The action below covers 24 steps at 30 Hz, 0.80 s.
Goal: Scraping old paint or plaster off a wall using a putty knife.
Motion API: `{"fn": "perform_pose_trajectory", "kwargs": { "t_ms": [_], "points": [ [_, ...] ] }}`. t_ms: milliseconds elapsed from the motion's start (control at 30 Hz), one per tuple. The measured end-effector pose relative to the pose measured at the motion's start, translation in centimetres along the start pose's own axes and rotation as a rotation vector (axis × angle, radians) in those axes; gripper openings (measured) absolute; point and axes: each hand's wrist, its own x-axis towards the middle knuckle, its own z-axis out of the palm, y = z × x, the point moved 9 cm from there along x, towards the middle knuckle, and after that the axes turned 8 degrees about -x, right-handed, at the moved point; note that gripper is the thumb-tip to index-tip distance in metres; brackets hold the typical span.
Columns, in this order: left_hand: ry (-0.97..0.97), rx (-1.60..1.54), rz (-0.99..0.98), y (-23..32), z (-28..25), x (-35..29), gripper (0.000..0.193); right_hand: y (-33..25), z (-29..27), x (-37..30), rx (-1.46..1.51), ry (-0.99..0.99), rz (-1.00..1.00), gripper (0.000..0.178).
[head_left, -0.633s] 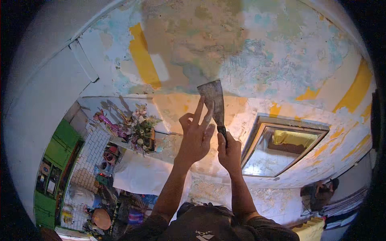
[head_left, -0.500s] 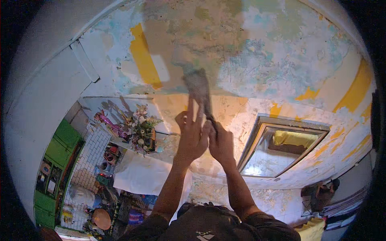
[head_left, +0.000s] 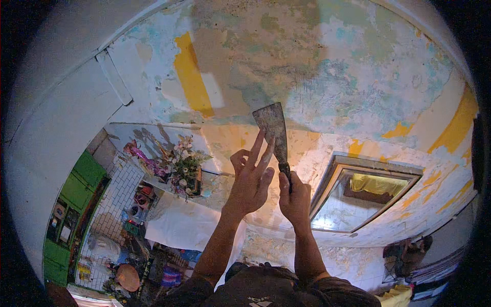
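A scraper (head_left: pixel 271 128) with a broad, worn metal blade and a dark handle points up at the patchy, peeling wall (head_left: pixel 327 97). My right hand (head_left: pixel 295 197) is closed round its handle. To its left, my left hand (head_left: pixel 250 184) has two fingers stretched out toward the blade, their tips at its lower left edge; whether they press on it I cannot tell. The other fingers of that hand are bent, and nothing shows in its grasp. The blade's top edge lies in front of a bluish-grey patch; contact with the wall is not clear.
A framed mirror (head_left: pixel 365 194) hangs to the right of my hands. Artificial flowers (head_left: pixel 184 161) stand at the left, above a white sheet (head_left: pixel 174 220). Green cabinets (head_left: pixel 71 204) line the far left. A yellow paint strip (head_left: pixel 193 77) crosses the wall.
The scraper, blurred before, is now sharp, and its blade has come lower and right. My right hand has shifted right and down, leaving a wider gap from my left hand.
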Motion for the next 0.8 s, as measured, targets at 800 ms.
{"fn": "perform_pose_trajectory", "kwargs": {
  "t_ms": [800],
  "points": [
    [0.004, -0.085, 0.007, 0.4, 0.0, 0.1, 0.052, -0.2, -0.1, 0.5, -0.007, -0.020, -0.018, 0.020]
  ]
}}
